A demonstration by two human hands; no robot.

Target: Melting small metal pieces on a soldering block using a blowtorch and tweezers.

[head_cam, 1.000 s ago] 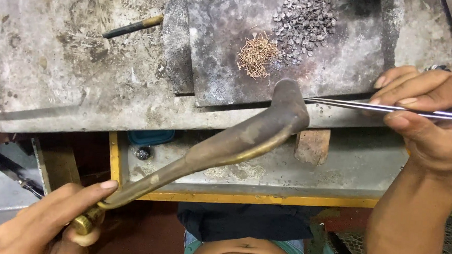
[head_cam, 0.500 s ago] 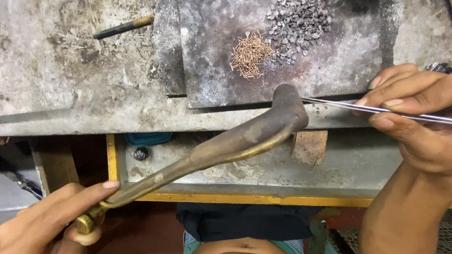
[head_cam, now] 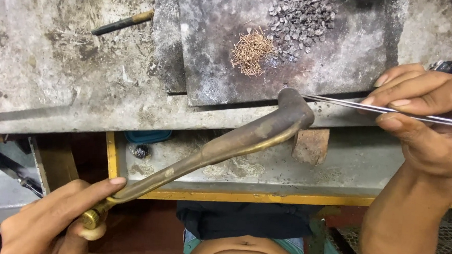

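Scorched bench, hands gripping torch, tweezers

We see a brass torch with a long, tarnished, curved pipe. It runs diagonally from the lower left, where its knurled brass end sits in the left hand, up to a dark bent nozzle at the edge of the grey slab. We also see slim metal tweezers, held nearly level in the right hand. Their closed tips point left and lie just beside the nozzle, at the slab's front edge.
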